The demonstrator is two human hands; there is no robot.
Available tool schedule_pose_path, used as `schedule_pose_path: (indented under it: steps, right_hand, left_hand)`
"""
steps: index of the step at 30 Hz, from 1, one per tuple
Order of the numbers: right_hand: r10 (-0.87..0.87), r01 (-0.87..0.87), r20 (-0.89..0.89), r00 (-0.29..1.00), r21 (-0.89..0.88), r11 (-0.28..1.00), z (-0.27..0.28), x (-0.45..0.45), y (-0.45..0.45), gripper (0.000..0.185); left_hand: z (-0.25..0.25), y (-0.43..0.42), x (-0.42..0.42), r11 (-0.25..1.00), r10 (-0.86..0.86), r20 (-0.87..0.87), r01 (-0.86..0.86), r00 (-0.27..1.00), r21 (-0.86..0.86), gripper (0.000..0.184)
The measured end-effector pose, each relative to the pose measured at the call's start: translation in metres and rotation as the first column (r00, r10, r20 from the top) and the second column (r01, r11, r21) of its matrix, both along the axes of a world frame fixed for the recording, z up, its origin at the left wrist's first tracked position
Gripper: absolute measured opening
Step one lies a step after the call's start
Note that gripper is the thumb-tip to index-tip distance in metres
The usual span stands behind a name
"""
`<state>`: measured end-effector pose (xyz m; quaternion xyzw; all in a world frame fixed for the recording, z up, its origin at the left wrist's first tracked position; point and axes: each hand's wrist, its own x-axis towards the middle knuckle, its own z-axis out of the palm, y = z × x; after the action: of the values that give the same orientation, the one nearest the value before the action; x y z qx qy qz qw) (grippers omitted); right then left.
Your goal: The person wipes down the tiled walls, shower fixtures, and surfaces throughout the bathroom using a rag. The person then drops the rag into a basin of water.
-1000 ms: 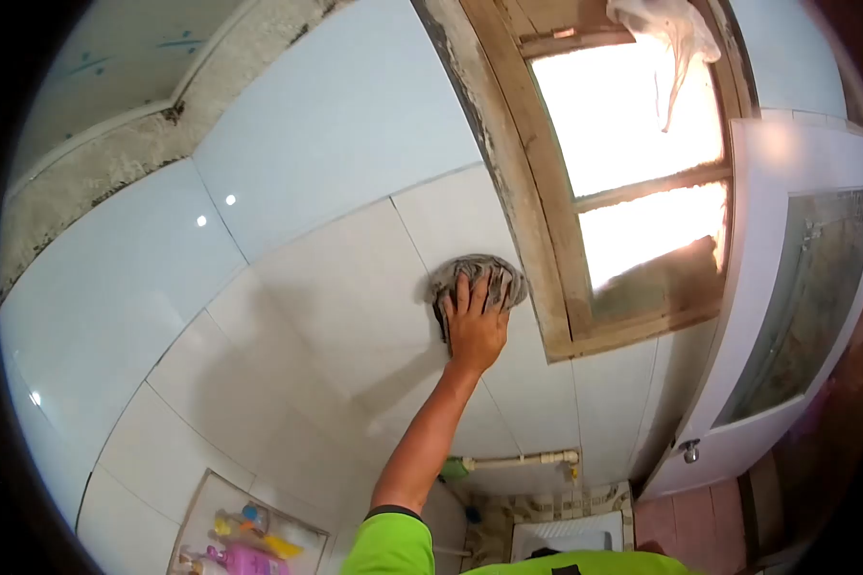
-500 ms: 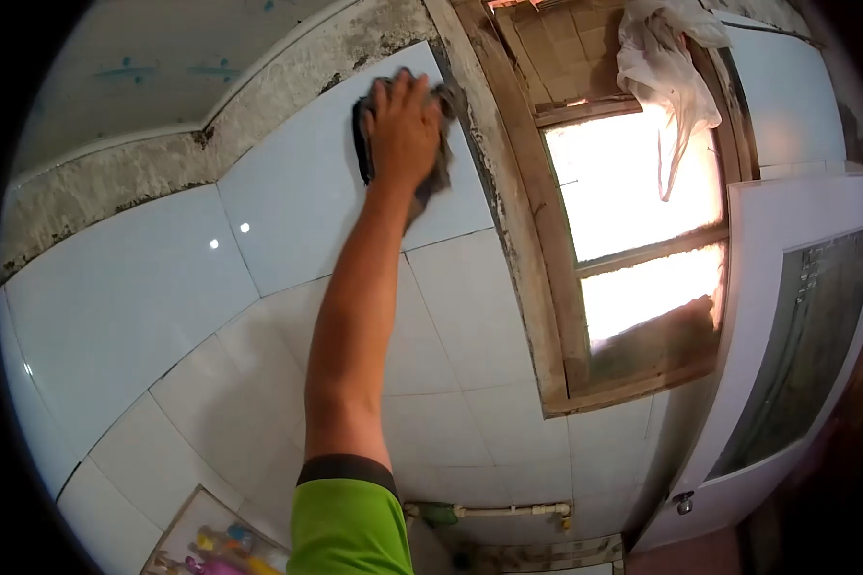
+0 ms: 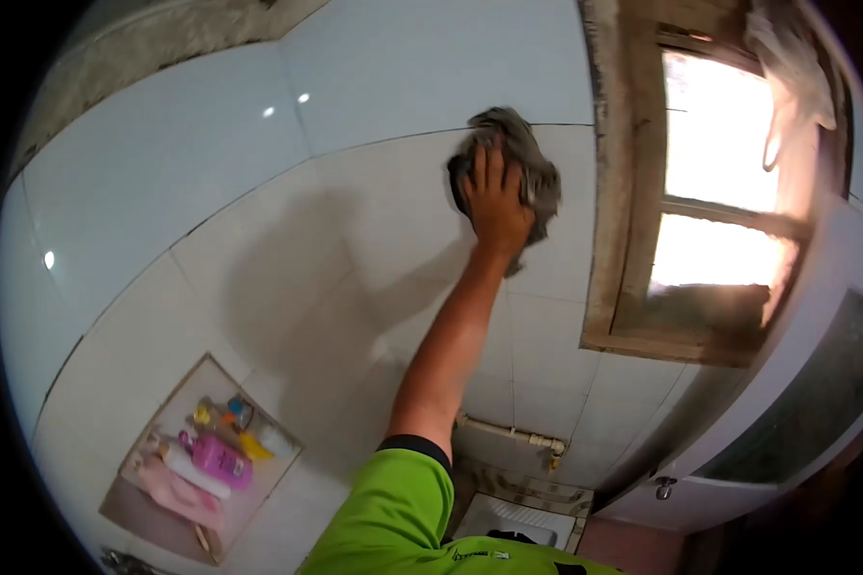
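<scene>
My left hand (image 3: 499, 206) presses a crumpled grey-brown rag (image 3: 537, 177) flat against the white wall tiles (image 3: 393, 182), just below a horizontal tile joint. The fingers point upward over the cloth, and its lower corner hangs beneath the wrist. Along the left side of the rag a black edge shows; whether it belongs to the cloth I cannot tell. A green short sleeve (image 3: 403, 498) covers the upper arm. My right hand is out of view.
Right of the rag is a wooden-framed window (image 3: 633, 230) with a plastic bag (image 3: 796, 77) hanging at it. A recessed wall shelf (image 3: 259, 498) holds bottles, including a purple one (image 3: 222, 465). Lower down are a pipe (image 3: 508, 431), a squat toilet (image 3: 532, 522) and a white door (image 3: 633, 508).
My left hand and the rag have moved down the wall, from the upper bluish tile to the tile below it. The view has tilted down, showing more of the shelf and the floor.
</scene>
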<state>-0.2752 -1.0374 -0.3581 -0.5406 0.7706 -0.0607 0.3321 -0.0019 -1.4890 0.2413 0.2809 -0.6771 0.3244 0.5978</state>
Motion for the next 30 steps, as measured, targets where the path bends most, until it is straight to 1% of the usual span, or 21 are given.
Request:
schedule_pose_path:
  steps: [1,2,3,5,6,7,8,10,12,13,14,16,19,20,21,24,26,27,28,29,30]
  right_hand:
    - [0.013,-0.012,-0.007,1.0,0.005,1.0,-0.001,0.0,0.0,0.026]
    - [0.021,-0.02,-0.016,1.0,0.01,1.0,-0.002,-0.001,0.001,0.026]
    - [0.029,-0.029,-0.024,0.999,0.015,0.999,-0.002,-0.001,0.002,0.026]
    - [0.049,-0.048,-0.048,0.998,0.022,0.999,-0.003,0.001,0.006,0.026]
    - [0.058,-0.057,-0.059,0.997,0.026,0.998,-0.004,0.003,0.01,0.026]
    - [0.059,-0.058,-0.059,0.997,0.032,0.998,-0.004,0.005,0.011,0.026]
    - [0.073,-0.071,-0.078,0.994,0.034,0.997,-0.005,0.007,0.014,0.025]
    - [0.085,-0.081,-0.104,0.991,0.047,0.996,-0.004,0.014,0.016,0.025]
    - [0.103,-0.096,-0.128,0.986,0.065,0.993,-0.001,0.022,0.024,0.025]
    - [0.116,-0.106,-0.142,0.983,0.077,0.991,0.0,0.028,0.03,0.025]
    - [0.127,-0.115,-0.153,0.98,0.088,0.989,0.002,0.032,0.036,0.025]
    - [0.165,-0.145,-0.18,0.97,0.118,0.982,0.005,0.041,0.047,0.024]
    - [0.204,-0.176,-0.203,0.958,0.149,0.973,0.013,0.054,0.056,0.024]
    - [0.217,-0.185,-0.208,0.954,0.162,0.969,0.015,0.061,0.06,0.024]
    - [0.232,-0.196,-0.216,0.948,0.175,0.965,0.013,0.065,0.066,0.024]
    - [0.28,-0.232,-0.238,0.93,0.208,0.95,0.011,0.069,0.079,0.024]
    - [0.315,-0.264,-0.251,0.915,0.219,0.939,0.015,0.072,0.083,0.023]
    - [0.331,-0.278,-0.257,0.908,0.221,0.935,0.016,0.072,0.083,0.023]
    - [0.346,-0.293,-0.262,0.901,0.221,0.93,0.01,0.068,0.085,0.023]
    - [0.362,-0.307,-0.272,0.892,0.222,0.925,0.003,0.066,0.086,0.023]
    - [0.376,-0.322,-0.275,0.885,0.223,0.92,0.004,0.067,0.087,0.023]
  left_hand:
    - [-0.021,0.003,0.007,0.998,-0.039,-0.007,0.039,0.999,0.045,0.068]
    - [-0.038,0.002,0.017,0.996,-0.002,-0.013,0.003,1.0,0.091,0.062]
    - [-0.053,-0.004,0.029,0.996,0.01,-0.022,-0.008,1.0,0.094,0.062]
    - [-0.085,-0.026,0.051,0.987,0.028,-0.135,-0.006,0.991,0.16,0.054]
    - [-0.105,-0.049,0.072,0.97,0.192,-0.075,-0.177,0.979,0.168,0.055]
    - [-0.108,-0.045,0.088,0.971,0.183,-0.074,-0.169,0.98,0.171,0.055]
    - [-0.111,-0.039,0.107,0.988,0.113,-0.154,-0.094,0.982,0.122,0.052]
    - [-0.107,-0.047,0.146,0.998,0.022,-0.23,-0.008,0.973,0.065,0.05]
    - [-0.115,-0.079,0.193,0.904,0.107,-0.421,0.088,0.901,0.418,0.056]
    - [-0.13,-0.099,0.215,0.801,0.181,-0.489,0.161,0.854,0.577,0.058]
    - [-0.156,-0.12,0.23,0.76,0.224,-0.499,0.17,0.837,0.627,0.059]
    - [-0.235,-0.166,0.254,0.734,0.308,-0.466,0.104,0.829,0.671,0.059]
    - [-0.362,-0.222,0.265,0.801,0.34,-0.391,-0.046,0.855,0.597,0.061]
    - [-0.392,-0.235,0.263,0.817,0.345,-0.393,-0.066,0.852,0.573,0.062]
    - [-0.395,-0.217,0.252,0.783,0.372,-0.434,-0.027,0.82,0.622,0.059]
    - [-0.348,-0.139,0.211,0.601,0.535,-0.611,0.246,0.584,0.761,0.057]
    - [-0.318,-0.095,0.195,0.516,0.613,-0.693,0.472,0.379,0.715,0.061]
    - [-0.303,-0.076,0.192,0.511,0.634,-0.734,0.582,0.242,0.633,0.064]
    - [-0.301,-0.072,0.193,0.599,0.578,-0.816,0.687,-0.016,0.411,0.067]
    - [-0.296,-0.07,0.202,0.612,0.573,-0.819,0.68,-0.029,0.404,0.067]
    - [-0.289,-0.073,0.214,0.702,0.545,-0.811,0.644,-0.211,0.304,0.065]
